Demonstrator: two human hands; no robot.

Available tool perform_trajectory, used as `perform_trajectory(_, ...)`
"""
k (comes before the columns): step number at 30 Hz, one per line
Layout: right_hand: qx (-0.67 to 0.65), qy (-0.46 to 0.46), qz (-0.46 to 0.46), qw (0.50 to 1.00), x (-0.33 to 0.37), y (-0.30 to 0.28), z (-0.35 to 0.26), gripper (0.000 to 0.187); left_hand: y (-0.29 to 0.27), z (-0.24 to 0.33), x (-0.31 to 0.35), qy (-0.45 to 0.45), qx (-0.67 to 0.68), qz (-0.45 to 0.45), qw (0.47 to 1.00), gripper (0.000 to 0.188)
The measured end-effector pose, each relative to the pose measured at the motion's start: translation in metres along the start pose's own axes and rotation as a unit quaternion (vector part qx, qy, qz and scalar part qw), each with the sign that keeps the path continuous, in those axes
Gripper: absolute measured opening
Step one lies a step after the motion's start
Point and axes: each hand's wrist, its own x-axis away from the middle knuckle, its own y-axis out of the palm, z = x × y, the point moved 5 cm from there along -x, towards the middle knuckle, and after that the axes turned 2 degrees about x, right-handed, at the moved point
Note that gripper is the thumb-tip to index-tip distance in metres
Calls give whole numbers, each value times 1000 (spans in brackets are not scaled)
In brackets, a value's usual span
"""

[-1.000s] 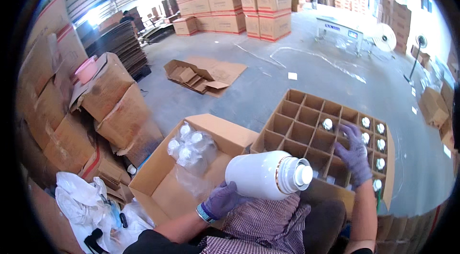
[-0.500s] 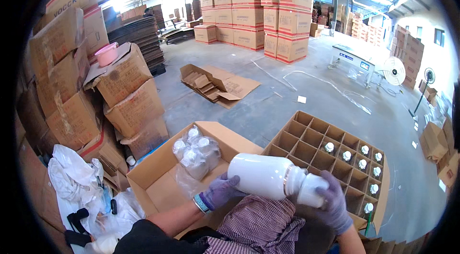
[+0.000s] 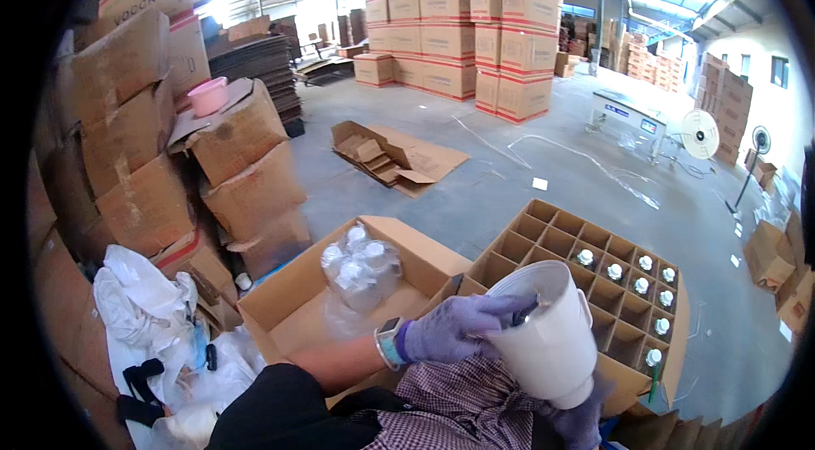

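Observation:
A white vacuum flask casing [image 3: 556, 352] is tilted before me, its wide open end up and its narrow end down. From below, my right hand [image 3: 580, 418] is closed on the narrow end, partly hidden by the casing. My left hand [image 3: 463, 327], purple-gloved, has its fingers together and reaching into the wide opening. A dark, shiny bit shows at those fingertips; what they pinch is too small to make out. Just beyond stands a divided carton [image 3: 526, 229] with several white-topped items [image 3: 615, 272] in its right-hand cells.
An open carton [image 3: 280, 306] on the left holds clear-bagged white-topped pieces [image 3: 361, 263]. White plastic bags [image 3: 144, 297] lie at far left beside stacked cartons [image 3: 246, 144] topped by a pink tub [image 3: 208, 97]. Flattened cardboard [image 3: 433, 153] lies on the floor; a fan [image 3: 700, 134] stands at right.
The casing has turned from lying sideways to tilted, wide end up. My left hand has gone from its side to inside the opening; my right hand has dropped lower, under the narrow end.

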Motion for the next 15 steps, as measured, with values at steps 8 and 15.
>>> perform_trajectory(8,161,-97,81,979,11,3,-29,65,18,-30,5,-67,84,26,994,41)
perform_trajectory(15,265,-136,317,901,28,-41,-15,54,58,-35,-8,-120,-106,-164,973,20)
